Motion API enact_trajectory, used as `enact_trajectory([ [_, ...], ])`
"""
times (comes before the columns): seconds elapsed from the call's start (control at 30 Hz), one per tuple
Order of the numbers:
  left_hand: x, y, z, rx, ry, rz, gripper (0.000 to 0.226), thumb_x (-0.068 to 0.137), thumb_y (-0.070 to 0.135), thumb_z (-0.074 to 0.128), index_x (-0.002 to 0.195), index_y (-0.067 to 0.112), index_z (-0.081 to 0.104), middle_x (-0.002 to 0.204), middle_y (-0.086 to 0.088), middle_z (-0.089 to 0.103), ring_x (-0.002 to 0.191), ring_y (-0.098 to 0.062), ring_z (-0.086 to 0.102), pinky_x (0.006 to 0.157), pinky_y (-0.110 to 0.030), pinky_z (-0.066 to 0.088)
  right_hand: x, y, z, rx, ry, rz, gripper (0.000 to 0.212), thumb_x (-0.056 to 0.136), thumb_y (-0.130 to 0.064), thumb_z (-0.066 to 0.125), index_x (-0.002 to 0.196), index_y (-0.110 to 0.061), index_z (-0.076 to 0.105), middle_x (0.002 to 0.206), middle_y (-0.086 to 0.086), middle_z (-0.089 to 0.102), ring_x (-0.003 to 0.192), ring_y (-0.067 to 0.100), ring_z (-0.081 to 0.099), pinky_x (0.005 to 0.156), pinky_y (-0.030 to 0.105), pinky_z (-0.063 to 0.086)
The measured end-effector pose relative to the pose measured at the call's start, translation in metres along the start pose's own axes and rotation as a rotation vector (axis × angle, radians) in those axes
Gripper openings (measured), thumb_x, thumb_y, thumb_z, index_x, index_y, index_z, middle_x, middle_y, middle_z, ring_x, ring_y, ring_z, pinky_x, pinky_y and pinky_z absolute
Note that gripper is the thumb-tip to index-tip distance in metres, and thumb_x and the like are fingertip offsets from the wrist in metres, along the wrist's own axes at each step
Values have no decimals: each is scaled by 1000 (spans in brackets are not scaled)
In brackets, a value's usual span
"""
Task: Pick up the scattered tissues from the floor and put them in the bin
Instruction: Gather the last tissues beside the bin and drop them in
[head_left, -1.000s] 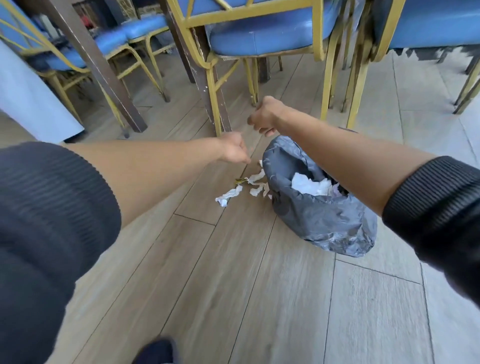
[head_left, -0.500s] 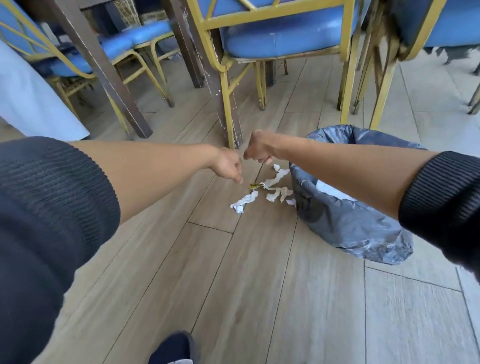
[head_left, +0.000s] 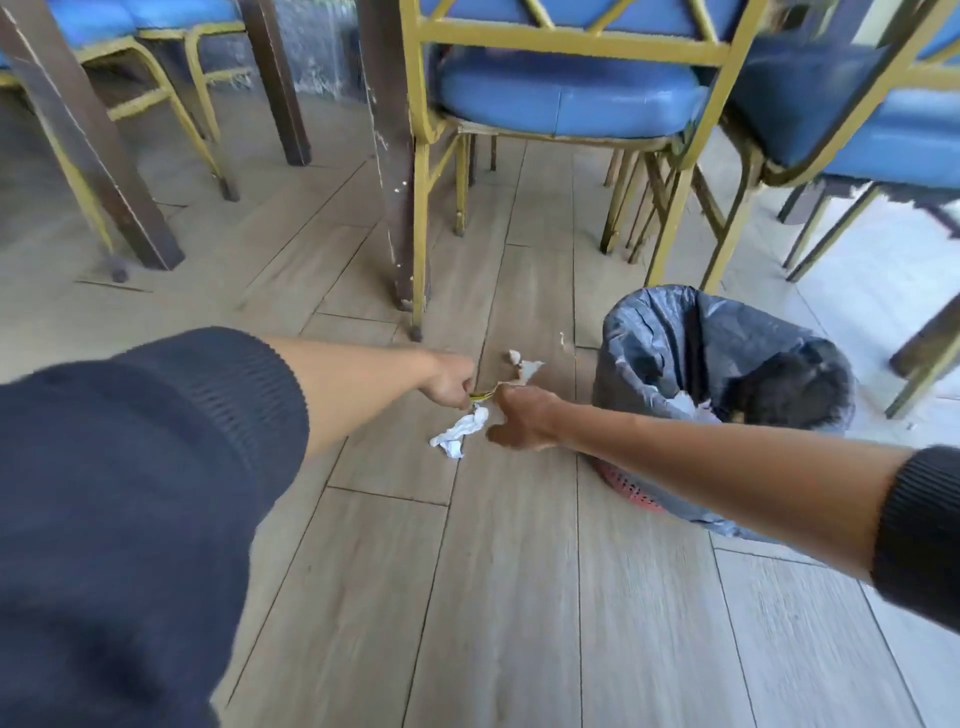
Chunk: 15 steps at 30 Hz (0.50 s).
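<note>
**Head view: both hands low at the tissues beside the bin**

Head view, looking forward and down at a wood-plank floor (head_left: 493, 597).

- Left hand (head_left: 449, 387): reached down to the floor, fingers curled together, pinched on a small yellow-green scrap (head_left: 482, 396). Dark sleeve (head_left: 130, 493) pushed up the forearm.
- Right hand (head_left: 522, 418): reached in from the right, knuckles up, fingers curled under, thumb out to the left. Touching or just over the near tissue; grip hidden, so cannot tell whether closed on anything.
- Near tissue (head_left: 460, 432): white, crumpled, lying on the floor just below the left hand and just left of the right thumb.
- Far tissues (head_left: 525, 365): 2 or 3 small white pieces on the floor just beyond the right hand, between the hands and the bin. 1 tiny fragment (head_left: 562, 339) farther back, near the bin's left edge.
- Bin (head_left: 636, 493): red perforated basket lined with a grey bag (head_left: 675, 332), standing on the floor right of the hands, partly behind the right forearm. White tissue (head_left: 688, 404) inside, against the near wall.
- Background: blue-seated chair (head_left: 566, 98) with a yellow frame directly beyond the tissues; more such chairs left and right; dark wooden legs (head_left: 392, 171) at centre and left.
</note>
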<state>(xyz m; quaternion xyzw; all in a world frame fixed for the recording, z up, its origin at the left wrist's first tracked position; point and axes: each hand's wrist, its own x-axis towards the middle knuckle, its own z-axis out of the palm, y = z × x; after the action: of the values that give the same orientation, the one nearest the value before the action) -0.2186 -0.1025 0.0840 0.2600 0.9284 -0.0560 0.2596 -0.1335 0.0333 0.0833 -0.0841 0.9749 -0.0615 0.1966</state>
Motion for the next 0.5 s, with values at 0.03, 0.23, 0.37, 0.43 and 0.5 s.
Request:
enact_trajectory([
  [0.03,6,-3,7,20,9,12,8,86,26,58,85,18,60,84,-3,56,79,-24,51,70,-29,41,2,-1,10,0,-14,22,45,97,-33,53,129,-2,50,133,17,56,124,34,54,94,36,45],
  [0.23,57,-32,45,90,-66,65,16,77,30,54,86,17,53,101,-9,60,92,-32,62,83,-43,57,33,2,55,-12,-95,223,53,95,-40,53,136,-8,47,143,11,50,132,29,48,107,43,35],
  [0.37,44,-36,60,-64,65,75,41,85,24,56,125,16,47,127,-8,46,114,-32,54,91,-40,49,48,9,50,88,-40,314,52,94,-33,53,137,-6,44,144,14,46,134,30,44,107,39,39],
  [0.43,50,-37,69,-101,116,61,51,91,17,55,139,10,38,135,-11,39,123,-34,48,90,-39,43,57,19,45,128,-1,351,53,95,-30,53,138,-2,42,144,18,46,135,31,42,104,35,38],
  [0.5,62,-37,76,-124,179,44,57,93,16,56,145,7,33,139,-13,37,126,-35,46,94,-41,43,70,29,38,173,50,409,51,97,-30,52,138,-1,43,144,18,46,135,32,43,103,33,37],
])
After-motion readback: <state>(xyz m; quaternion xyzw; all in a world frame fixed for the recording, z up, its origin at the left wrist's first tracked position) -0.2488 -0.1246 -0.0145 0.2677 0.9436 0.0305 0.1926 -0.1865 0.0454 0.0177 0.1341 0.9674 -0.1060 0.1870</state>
